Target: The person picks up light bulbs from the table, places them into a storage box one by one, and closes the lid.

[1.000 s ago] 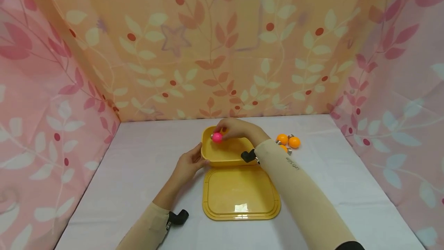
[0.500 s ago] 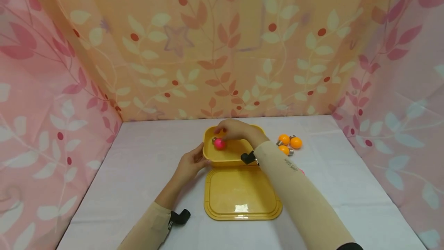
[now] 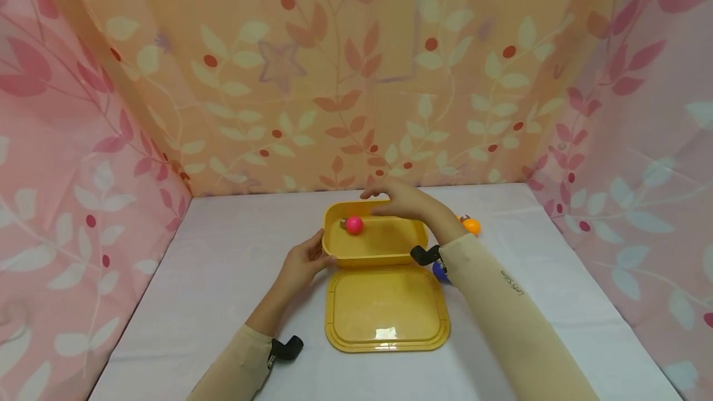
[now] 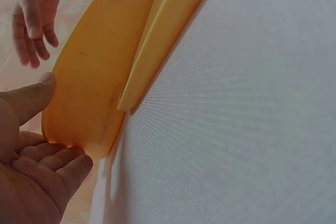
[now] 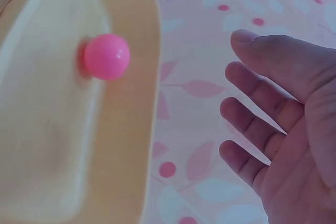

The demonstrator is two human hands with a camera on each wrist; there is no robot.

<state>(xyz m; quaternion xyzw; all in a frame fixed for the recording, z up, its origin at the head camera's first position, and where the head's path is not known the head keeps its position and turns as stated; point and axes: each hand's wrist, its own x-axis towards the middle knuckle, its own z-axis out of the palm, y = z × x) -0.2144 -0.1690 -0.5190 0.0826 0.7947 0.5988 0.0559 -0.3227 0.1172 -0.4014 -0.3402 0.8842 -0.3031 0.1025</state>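
Note:
A pink light bulb (image 3: 354,225) lies inside the yellow plastic box (image 3: 379,260), toward its left end, its metal base pointing left. My left hand (image 3: 301,266) holds the box at its near left corner. In the left wrist view, the thumb and curled fingers (image 4: 73,171) bracket the end of the box wall. Over the box's far right part is my right hand (image 3: 403,200), its fingers loosely spread and holding nothing. The right wrist view shows that hand (image 5: 294,114) apart from the box, with the pink bulb (image 5: 107,56) inside.
A yellow lid (image 3: 387,308) lies flat just in front of the box. To the right, an orange bulb (image 3: 471,226) and a blue bulb (image 3: 440,271) show partly behind the right arm. A floral curtain (image 3: 334,79) stands behind the white table (image 3: 223,252).
My right hand has let go of the pink bulb, leaving it in the box, and has drawn up and to the right with its fingers spreading. The left hand stays at the box.

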